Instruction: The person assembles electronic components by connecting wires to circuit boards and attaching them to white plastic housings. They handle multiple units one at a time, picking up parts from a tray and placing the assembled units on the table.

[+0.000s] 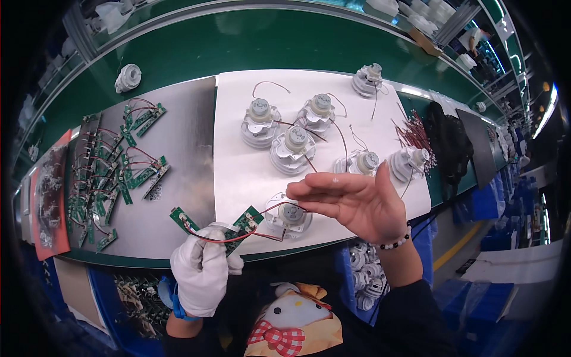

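Observation:
My left hand (201, 272), in a white glove, is closed on a green circuit board (242, 231) near the table's front edge. A second green board piece (184, 220) sticks out beside it, joined by red and black wires. From the board, thin wires run to a white round motor unit (290, 215) with a grey top. Bare and with a beaded bracelet, my right hand (360, 205) is held just right of that motor unit. Its fingers are stretched out flat, partly covering the unit's right side. No object shows in its palm.
Several similar white motor units (292, 146) stand on the white sheet. Many wired circuit boards (110, 172) lie on the metal plate at left. Right of the sheet are a bundle of red-brown wires (415, 134) and black material (449, 146). A blue bin (346, 285) holds more white units below the front edge.

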Available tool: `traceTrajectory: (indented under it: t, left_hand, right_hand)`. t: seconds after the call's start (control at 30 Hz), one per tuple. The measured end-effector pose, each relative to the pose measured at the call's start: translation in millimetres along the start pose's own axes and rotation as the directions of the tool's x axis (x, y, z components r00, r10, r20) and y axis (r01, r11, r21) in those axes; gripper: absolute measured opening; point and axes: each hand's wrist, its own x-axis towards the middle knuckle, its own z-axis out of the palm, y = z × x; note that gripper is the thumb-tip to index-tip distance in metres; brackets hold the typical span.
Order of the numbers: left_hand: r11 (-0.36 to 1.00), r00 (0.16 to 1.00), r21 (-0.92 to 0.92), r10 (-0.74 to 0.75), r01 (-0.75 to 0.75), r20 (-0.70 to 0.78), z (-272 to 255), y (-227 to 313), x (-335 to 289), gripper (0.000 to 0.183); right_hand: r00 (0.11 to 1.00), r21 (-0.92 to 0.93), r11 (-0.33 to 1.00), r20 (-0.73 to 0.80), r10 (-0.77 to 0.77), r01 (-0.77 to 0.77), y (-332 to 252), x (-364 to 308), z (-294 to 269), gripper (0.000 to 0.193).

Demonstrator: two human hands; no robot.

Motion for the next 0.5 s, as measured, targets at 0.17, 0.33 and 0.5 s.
traceTrajectory:
  t: [0.17,0.33,0.5]
  left_hand:
    - [0.760,0.922,0.536,0.371,-0.368,0.106,-9,-3,17,0.018]
    - [0.372,0.845,0.862,0.523,-0.343,0.110,-7,34,30,0.031]
    - [0.469,0.696,0.711,0.717,-0.524,0.040,14,64,45,0.027]
  right_hand:
    - [0.986,-0.449,0.893,-0.160,-0.056,-0.022,0,-5,5,0.042]
    - [0.972,-0.472,0.882,-0.208,-0.107,-0.004,12,-7,-11,0.038]
    - [0.952,-0.169,0.983,-0.283,-0.120,0.074,16,-4,-19,0.049]
